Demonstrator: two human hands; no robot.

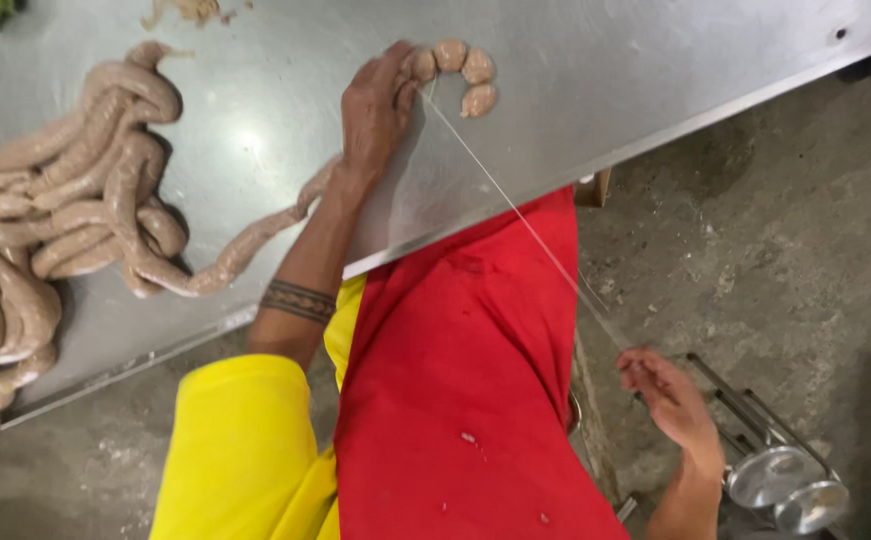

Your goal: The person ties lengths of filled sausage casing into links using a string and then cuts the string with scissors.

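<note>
My left hand (377,105) rests on a steel table (575,70), gripping a long raw sausage (105,190) where it meets a few small tied links (460,75). A thin white string (525,225) runs taut from those links down and to the right, off the table, to my right hand (667,395). That hand is held low beside my hip, pinching the string's end. The untied sausage trails left from my left hand into a large coiled pile at the table's left end.
I wear a red apron (465,380) over a yellow shirt (240,450). The floor is rough concrete (785,240). A metal rack with round steel lids or bowls (780,480) stands by my right hand. Scraps (190,10) lie at the table's far edge.
</note>
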